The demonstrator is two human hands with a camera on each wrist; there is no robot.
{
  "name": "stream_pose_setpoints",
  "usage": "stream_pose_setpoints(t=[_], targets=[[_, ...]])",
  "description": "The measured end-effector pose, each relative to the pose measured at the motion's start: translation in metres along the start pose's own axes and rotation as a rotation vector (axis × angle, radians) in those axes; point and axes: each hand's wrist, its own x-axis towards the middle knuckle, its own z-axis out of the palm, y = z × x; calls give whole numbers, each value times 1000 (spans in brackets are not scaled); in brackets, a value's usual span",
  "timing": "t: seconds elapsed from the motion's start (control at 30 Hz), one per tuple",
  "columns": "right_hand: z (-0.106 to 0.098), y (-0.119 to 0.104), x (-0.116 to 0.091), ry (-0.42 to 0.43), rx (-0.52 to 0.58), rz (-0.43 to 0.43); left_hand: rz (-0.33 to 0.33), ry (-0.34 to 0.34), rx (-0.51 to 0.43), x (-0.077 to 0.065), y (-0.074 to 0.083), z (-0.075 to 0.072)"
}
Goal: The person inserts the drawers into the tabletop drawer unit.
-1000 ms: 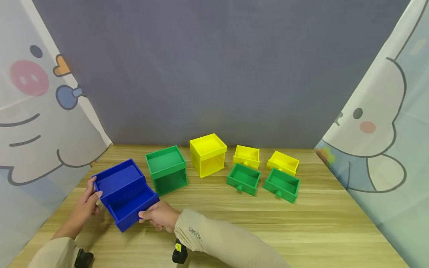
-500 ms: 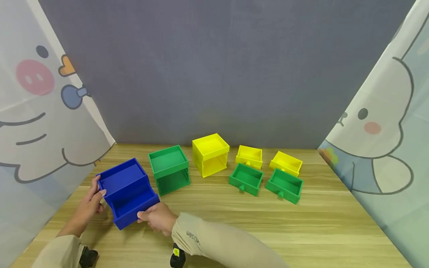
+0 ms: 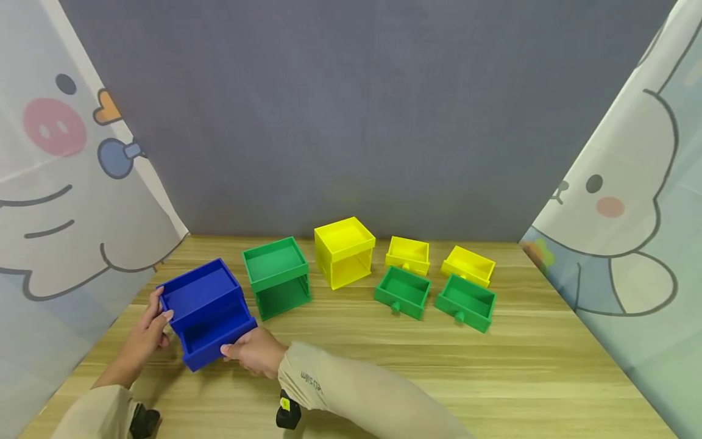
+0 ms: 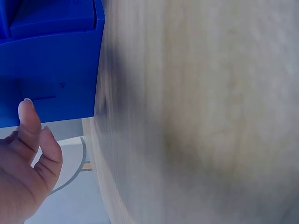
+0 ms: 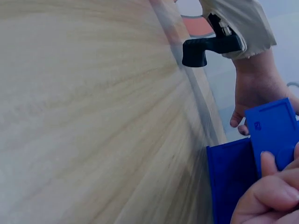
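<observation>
At the left of the head view, my left hand [image 3: 144, 336] grips a blue toy cabinet [image 3: 200, 294] at its left side. A blue drawer [image 3: 205, 355] sits partly inside the cabinet's upper slot, its front part sticking out. My right hand [image 3: 256, 352] holds this drawer at its front; in the right wrist view the fingers are at the round knob [image 5: 285, 156]. Below the drawer, the lower slot [image 5: 229, 172] shows as an open space. The left wrist view shows the cabinet's side wall [image 4: 51, 74] with fingertips right at it.
A green cabinet [image 3: 275, 265] and a yellow cabinet [image 3: 345, 238], both without drawers, stand beside the blue one. Two yellow drawers [image 3: 422, 268] [image 3: 465, 278] and two green drawers [image 3: 407, 308] [image 3: 466, 316] lie to the right on the wooden table [image 3: 526, 378]. A grey wall [image 3: 351, 122] rises behind.
The blue drawer has slid a little further into the cabinet, with my right hand moving up and left along with it. My left hand keeps its hold. The head view shifted slightly.
</observation>
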Motion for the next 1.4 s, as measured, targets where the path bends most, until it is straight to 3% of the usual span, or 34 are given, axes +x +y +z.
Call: stream_pose_setpoints(t=[0.2,0.37,0.6,1.03,1.4], targets=[[-14,9,8,-145,124,52,-5,9,-31,1,0,1],[-17,12,6,-201,210,62,17,21,-34,1,-2,1],[-11,15,4,-175,251,8,19,19,-26,0,-2,1],[-9,11,11,-39,218,-41,-4,-4,-38,0,0,0],[-5,4,12,8,155,-39,3,-5,14,3,-3,1]])
